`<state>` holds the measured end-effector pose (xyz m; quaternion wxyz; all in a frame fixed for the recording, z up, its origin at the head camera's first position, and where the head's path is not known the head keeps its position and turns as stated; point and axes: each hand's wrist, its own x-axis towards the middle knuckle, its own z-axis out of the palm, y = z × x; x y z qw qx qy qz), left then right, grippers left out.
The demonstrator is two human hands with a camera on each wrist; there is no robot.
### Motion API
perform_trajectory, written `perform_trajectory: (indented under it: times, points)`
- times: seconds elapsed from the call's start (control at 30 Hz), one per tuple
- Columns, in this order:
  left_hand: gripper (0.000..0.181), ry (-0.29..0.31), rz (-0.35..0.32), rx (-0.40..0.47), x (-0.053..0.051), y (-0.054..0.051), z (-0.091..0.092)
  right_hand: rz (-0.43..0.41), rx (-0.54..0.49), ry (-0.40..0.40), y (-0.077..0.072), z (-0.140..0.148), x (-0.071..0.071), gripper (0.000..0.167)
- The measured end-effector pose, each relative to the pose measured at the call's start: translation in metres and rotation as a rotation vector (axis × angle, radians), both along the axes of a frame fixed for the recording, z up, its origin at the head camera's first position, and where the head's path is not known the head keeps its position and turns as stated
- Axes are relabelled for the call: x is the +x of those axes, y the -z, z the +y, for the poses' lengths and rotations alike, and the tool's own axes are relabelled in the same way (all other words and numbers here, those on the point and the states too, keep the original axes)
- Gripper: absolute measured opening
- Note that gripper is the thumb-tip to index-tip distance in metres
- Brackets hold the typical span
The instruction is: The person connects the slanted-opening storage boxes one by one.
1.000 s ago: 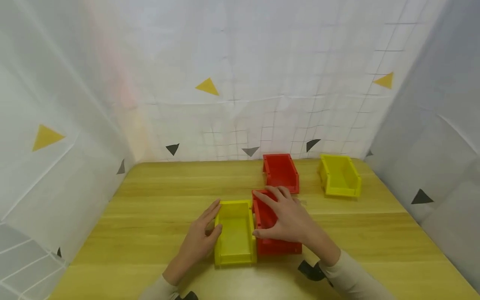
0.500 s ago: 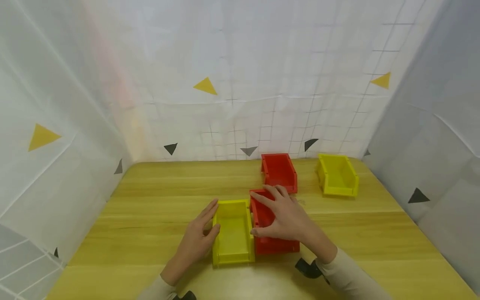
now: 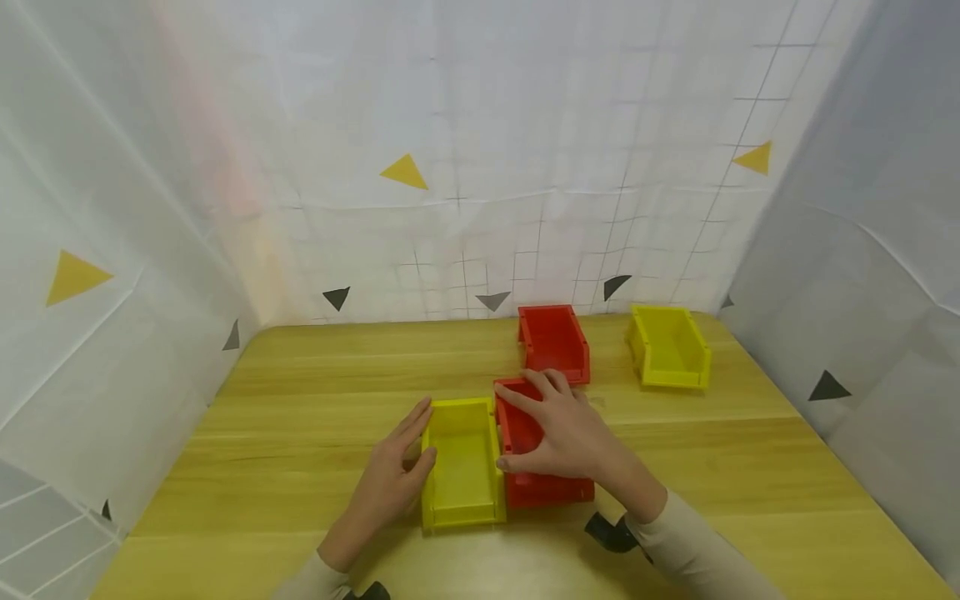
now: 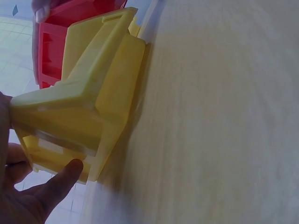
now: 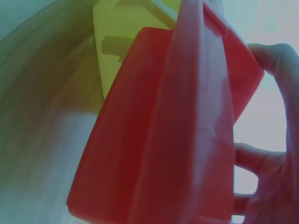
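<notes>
A yellow bin (image 3: 461,467) stands upright on the table in front of the person, right beside a red bin (image 3: 525,429). The left hand (image 3: 390,471) holds the yellow bin at its left side, thumb at the rim and fingers along the wall toward the far corner. In the left wrist view one fingertip (image 4: 74,167) presses the outside of the yellow bin (image 4: 112,88). Spread over the red bin, the right hand (image 3: 573,433) grips it with the thumb at its left wall and fingers at the far part. The right wrist view shows this red bin (image 5: 163,135) close up.
A second red bin (image 3: 555,342) stands behind the gripped one, near the back edge. Farther right is another yellow bin (image 3: 670,348). White sheeting (image 3: 480,125) with yellow and dark triangles encloses the wooden table (image 3: 315,367) at the back and sides.
The whole head view has shifted slightly, so everything sits a little farther left in it. Both hands and the bins keep their places relative to each other.
</notes>
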<state>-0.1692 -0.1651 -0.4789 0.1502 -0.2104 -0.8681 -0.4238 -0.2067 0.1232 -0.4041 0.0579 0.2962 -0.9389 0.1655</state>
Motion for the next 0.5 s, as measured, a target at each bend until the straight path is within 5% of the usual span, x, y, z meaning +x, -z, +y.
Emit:
perform_trajectory:
  times: [0.5]
  points:
    - [0.059, 0.007, -0.028, 0.023, -0.0004, -0.0005, -0.0008, -0.007, 0.000, -0.004, 0.0018, -0.0012, -0.0012, 0.092]
